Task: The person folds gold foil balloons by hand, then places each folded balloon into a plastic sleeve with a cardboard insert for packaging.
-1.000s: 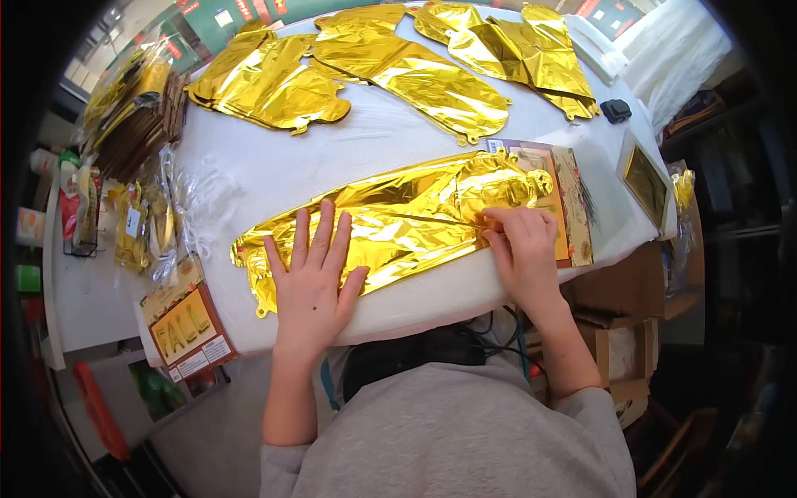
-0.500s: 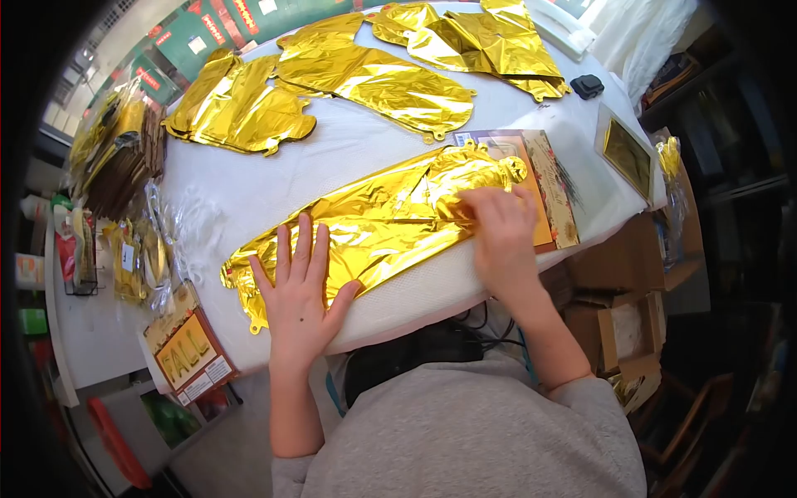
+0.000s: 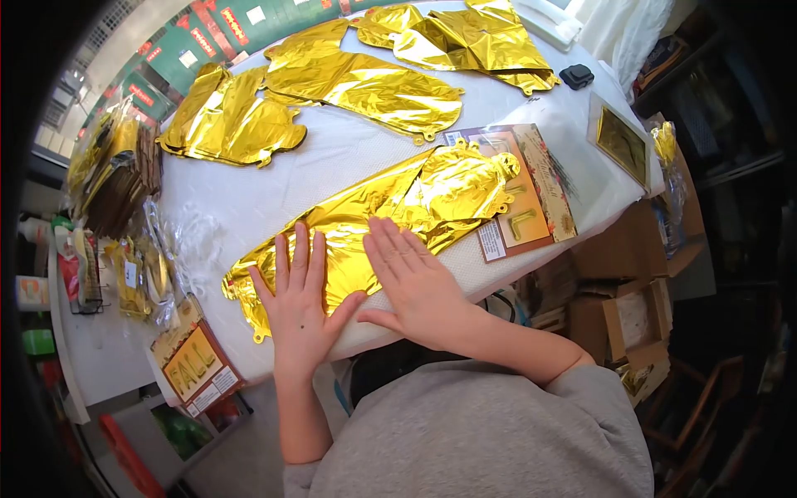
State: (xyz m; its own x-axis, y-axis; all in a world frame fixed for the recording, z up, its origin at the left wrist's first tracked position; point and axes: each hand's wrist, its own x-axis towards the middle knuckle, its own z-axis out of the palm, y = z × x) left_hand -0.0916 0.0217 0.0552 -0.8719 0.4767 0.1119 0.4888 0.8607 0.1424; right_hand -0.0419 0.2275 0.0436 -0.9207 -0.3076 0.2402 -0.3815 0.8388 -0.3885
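Note:
A gold foil balloon (image 3: 365, 224) lies flat and slanted across the white-covered table, its right end folded over and overlapping a printed card package (image 3: 531, 195). My left hand (image 3: 299, 307) rests on the foil's left part with its fingers spread. Beside it, my right hand (image 3: 411, 286) lies palm down on the middle of the foil, fingers stretched out and thumb apart. Neither hand grips anything. Beyond them are more gold foil pieces: one at the left (image 3: 232, 116), one in the centre (image 3: 365, 83) and folded ones at the back right (image 3: 473, 41).
A FALL card package (image 3: 196, 369) lies at the table's left front corner. Stacked packages (image 3: 124, 166) and clear plastic bags (image 3: 195, 241) are on the left. A black object (image 3: 577, 76) and a framed gold packet (image 3: 623, 145) lie right. Cardboard boxes (image 3: 635, 319) stand beside the table.
My right hand has left the foil's right end, moved left and down, and opened flat beside my left hand. More of the card package shows. The view has shifted slightly.

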